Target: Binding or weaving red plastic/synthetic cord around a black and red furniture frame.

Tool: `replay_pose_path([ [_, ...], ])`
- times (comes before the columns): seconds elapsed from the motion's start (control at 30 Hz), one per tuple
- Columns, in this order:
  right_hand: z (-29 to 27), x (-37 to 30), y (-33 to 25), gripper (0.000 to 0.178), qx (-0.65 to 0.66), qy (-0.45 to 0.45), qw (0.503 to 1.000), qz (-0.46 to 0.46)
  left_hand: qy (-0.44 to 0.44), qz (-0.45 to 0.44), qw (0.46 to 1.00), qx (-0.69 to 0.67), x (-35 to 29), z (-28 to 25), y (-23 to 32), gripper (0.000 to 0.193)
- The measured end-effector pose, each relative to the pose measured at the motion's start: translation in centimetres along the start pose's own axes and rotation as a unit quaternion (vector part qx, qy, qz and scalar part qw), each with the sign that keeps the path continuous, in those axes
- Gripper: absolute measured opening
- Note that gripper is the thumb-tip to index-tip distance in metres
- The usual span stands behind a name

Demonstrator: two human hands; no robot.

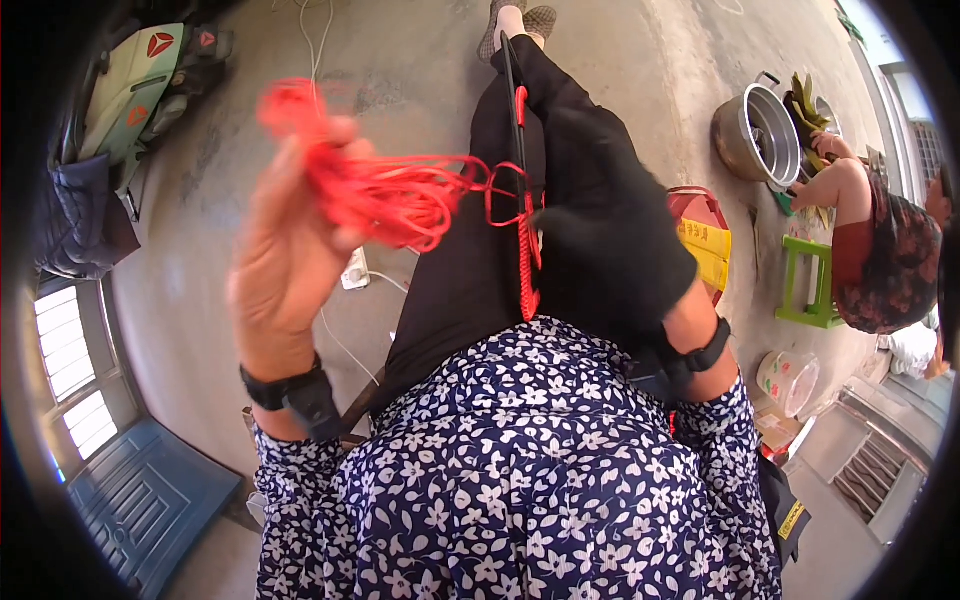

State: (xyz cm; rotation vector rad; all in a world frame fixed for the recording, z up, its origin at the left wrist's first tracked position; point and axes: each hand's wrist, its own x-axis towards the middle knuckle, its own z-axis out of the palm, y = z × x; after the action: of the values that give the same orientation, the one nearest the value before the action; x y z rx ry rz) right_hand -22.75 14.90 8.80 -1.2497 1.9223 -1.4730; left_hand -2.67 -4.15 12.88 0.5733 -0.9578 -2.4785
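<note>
A loose bundle of red cord [395, 200] is gripped in my bare left hand [300, 215], its upper end smeared by motion. Strands run from the bundle rightward to a thin black rod [512, 80] lying lengthwise over my legs. Tight red knotting [527, 260] covers the rod's near part, and a short red stretch shows farther up. To the right of the rod, my right hand [610, 215] wears a black glove and is blurred. Its fingers look stretched out, with the thumb apart, close to the knotted cord; I see nothing held in it.
At the right, another person [880, 250] sits by a green stool [808, 285] and a large metal pot [758, 135]. A red and yellow bag [705, 240] lies beside my right leg. Left of my legs are a white power strip [355, 270] and its cables.
</note>
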Motion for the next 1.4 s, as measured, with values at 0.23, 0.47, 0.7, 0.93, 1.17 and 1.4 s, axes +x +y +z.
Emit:
replay_pose_path([
  [0.23, 0.1, 1.8, -1.0, 0.017, 0.111, -0.099, 0.989, 0.012, 0.018, 0.184, 0.979, 0.081, -2.0, 0.7, 5.1, 0.033],
  [0.47, -1.0, -0.2, -0.6, 0.013, 0.285, -0.030, 0.953, 0.099, 0.071, -0.088, 0.875, 0.470, 1.8, 0.1, -5.0, 0.040],
  [0.7, -1.4, -3.4, -1.8, 0.021, 0.123, 0.000, 0.988, 0.098, 0.008, -0.033, 0.777, 0.628, 2.2, 1.7, -11.6, 0.046],
  [0.93, -3.6, 0.7, 1.6, 0.024, -0.202, 0.104, 0.970, 0.090, 0.083, -0.017, 0.957, 0.277, 2.1, -1.5, -7.3, 0.037],
  [1.17, 0.0, -1.6, 5.1, 0.018, -0.144, -0.108, 0.981, -0.068, 0.076, 0.166, 0.787, 0.589, 1.0, -1.4, -4.9, 0.020],
  [1.4, 2.4, -2.8, 6.1, 0.029, -0.175, -0.216, 0.949, 0.152, -0.132, 0.173, 0.608, 0.764, 1.4, 1.7, -8.0, 0.017],
])
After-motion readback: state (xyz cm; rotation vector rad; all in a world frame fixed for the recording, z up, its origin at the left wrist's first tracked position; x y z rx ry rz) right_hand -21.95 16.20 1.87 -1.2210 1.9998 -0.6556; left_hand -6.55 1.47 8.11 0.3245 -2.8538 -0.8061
